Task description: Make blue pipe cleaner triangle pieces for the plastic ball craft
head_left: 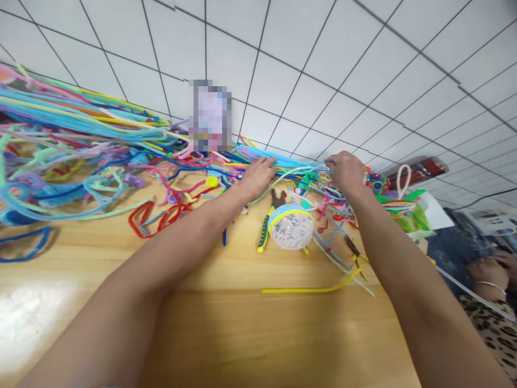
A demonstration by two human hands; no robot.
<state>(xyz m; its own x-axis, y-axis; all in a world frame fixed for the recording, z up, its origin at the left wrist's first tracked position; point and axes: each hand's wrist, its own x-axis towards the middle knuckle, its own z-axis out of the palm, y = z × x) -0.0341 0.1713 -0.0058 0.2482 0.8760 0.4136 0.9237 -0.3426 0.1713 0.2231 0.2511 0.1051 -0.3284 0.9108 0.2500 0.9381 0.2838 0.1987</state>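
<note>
- what lies nearest us?
- wood of the table [242, 345], between our forearms. past it, a yellow pipe cleaner [299, 291] lies crosswise, its right end by the small cutters [354, 249].
- and beyond that?
- the speckled ball [291, 230], banded in blue and yellow, sitting against the green-handled pliers [264, 231]. both are on our side of the bundle.
- where's the blue bundle [297, 162]?
- beyond the ball, its long axis running left to right along the foot of the tiled wall [283, 70]. both our hands are at it.
- how do we have it?
- our right hand [346, 171] has its fingers closed on the right end. our left hand [258, 177] lies palm down over it, further left; we can't tell whether those fingers grip.
- what edges it in?
- the wall, close on the far side. a tangled heap [84, 186] spreads out to the left, and the colourful round thing [377, 183] sits just right of our right hand. the wider room is toward us.
</note>
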